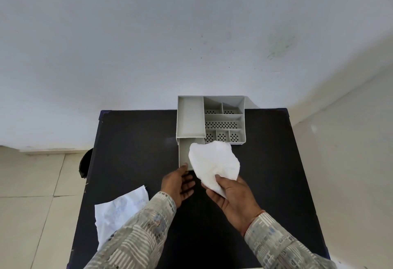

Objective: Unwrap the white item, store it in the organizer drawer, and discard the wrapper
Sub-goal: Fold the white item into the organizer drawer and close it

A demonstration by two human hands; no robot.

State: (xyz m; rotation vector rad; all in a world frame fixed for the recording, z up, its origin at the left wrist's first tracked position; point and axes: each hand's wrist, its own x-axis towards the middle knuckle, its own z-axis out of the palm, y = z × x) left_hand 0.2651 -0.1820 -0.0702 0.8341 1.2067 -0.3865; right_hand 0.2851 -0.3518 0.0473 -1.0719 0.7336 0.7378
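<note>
Right grip (230,194) pinches white item (213,163) (drawer (183,154) open).

Head-worn view, forward and steeply down onto black table (136,141).

Soft, even daylight; faint shadows only. Wide-angle bend curves the black table (136,141) edges. White item (213,162) nearly overexposed. Focus fairly sharp.

My black table (131,141) stands against a pale, scuffed wall (148,34). Left of the table lies cream tiled floor (32,183); right of it, another pale wall (350,141).
</note>
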